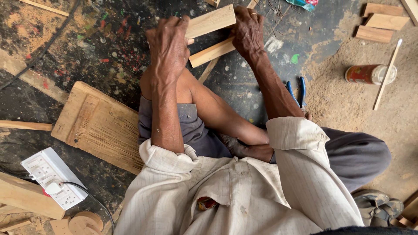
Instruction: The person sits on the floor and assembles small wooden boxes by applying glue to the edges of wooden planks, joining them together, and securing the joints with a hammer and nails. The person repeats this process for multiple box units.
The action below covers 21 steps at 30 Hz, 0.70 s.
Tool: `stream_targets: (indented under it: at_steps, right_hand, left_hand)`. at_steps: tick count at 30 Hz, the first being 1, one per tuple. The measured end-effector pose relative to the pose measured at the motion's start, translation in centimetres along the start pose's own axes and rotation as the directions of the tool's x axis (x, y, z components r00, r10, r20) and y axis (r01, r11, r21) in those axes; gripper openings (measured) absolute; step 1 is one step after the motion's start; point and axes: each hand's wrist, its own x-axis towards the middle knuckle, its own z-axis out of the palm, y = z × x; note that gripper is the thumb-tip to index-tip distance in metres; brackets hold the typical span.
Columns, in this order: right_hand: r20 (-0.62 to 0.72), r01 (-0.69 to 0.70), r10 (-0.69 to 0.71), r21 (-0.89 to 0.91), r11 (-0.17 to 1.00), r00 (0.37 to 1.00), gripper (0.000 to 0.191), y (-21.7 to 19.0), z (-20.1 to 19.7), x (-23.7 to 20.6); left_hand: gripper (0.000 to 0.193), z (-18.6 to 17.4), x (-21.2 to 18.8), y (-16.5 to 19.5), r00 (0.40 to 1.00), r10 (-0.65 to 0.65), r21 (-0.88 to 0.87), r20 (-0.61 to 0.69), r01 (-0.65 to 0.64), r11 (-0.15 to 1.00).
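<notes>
I sit on a paint-spattered floor with my legs folded. My left hand grips the left end of a pale wooden plank held in front of my knee. My right hand presses on the right end of that plank and touches a second, narrower wooden strip lying just below it. A thin wood stick pokes out under the strip. A ring shows on a finger of my right hand.
A worn wooden board lies by my left leg. A white power strip with a plug sits at lower left. Blue-handled pliers, a red tin, a long stick, wood blocks and loose nails lie right.
</notes>
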Motion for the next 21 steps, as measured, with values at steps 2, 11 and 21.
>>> stream_targets:
  at_steps: [2, 11, 21]
  right_hand:
    - [0.014, -0.072, 0.071, 0.106, 0.992, 0.997, 0.037, 0.2, 0.1, 0.2]
    - [0.196, -0.246, 0.354, 0.964, 0.1, 0.915, 0.028, 0.8, -6.0, -9.1]
    - [0.24, -0.114, 0.421, 0.946, -0.303, 0.875, 0.035, -2.5, -14.5, -17.8]
  left_hand:
    - [0.062, -0.3, 0.0, 0.1, 1.0, -0.015, -0.047, -0.01, 0.014, 0.999]
    - [0.056, -2.4, 0.8, 2.0, 1.0, -0.01, -0.094, 0.024, 0.012, 0.996]
    - [0.044, -4.2, 1.0, 5.1, 0.981, 0.18, -0.351, -0.068, -0.193, 0.916]
